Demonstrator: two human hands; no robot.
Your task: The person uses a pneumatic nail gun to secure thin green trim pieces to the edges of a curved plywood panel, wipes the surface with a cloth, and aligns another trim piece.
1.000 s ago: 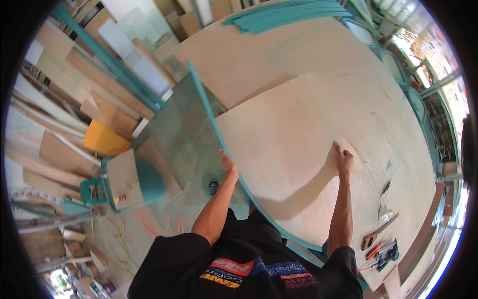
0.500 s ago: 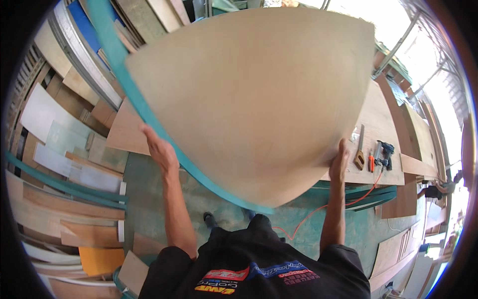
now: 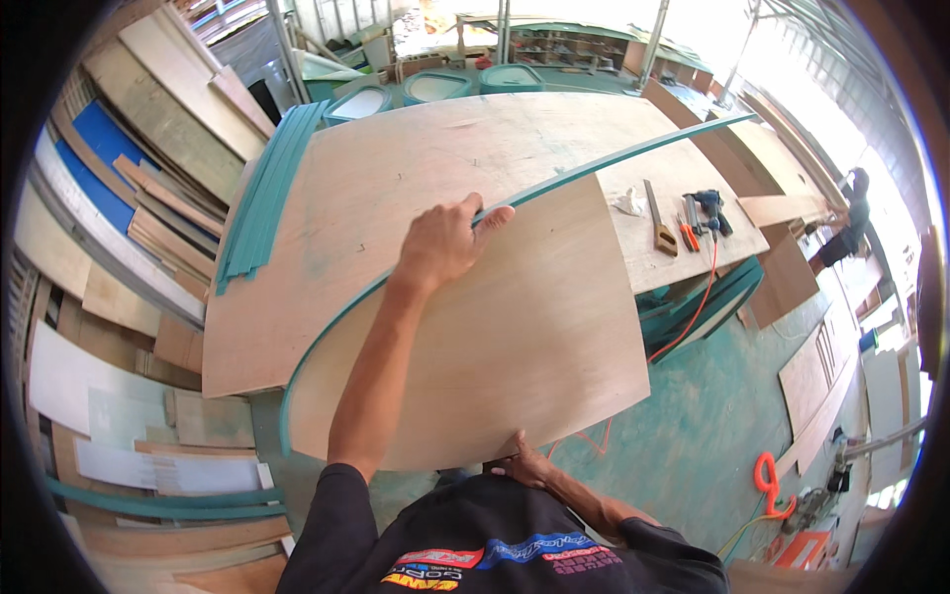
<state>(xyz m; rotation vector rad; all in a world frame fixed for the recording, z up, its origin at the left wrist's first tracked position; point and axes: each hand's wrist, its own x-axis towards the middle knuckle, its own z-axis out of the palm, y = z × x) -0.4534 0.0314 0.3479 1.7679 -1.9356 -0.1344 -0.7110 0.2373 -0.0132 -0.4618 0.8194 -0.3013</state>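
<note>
A curved plywood panel (image 3: 515,327) is in front of me, its near edge against my body and its far part over the table. A long thin teal strip (image 3: 604,163) follows its left and far edge and sticks out past it to the right. My left hand (image 3: 450,243) is closed over the strip and the panel's far edge, thumb on the near side. At the near edge, my right hand (image 3: 526,465) grips the panel with the thumb on top; the fingers beneath are partly hidden.
On the plywood-topped table (image 3: 307,257) lie several teal strips (image 3: 272,188), a handsaw (image 3: 660,223), orange-handled pliers (image 3: 688,233) and a dark power tool (image 3: 711,211) with an orange cord (image 3: 698,317). Boards (image 3: 129,416) are stacked at left. Another person (image 3: 846,228) stands at far right.
The panel has come down and turned from its raised position, uncovering the table. My left hand has moved to the far edge, and my right hand has moved from the right side to the near edge.
</note>
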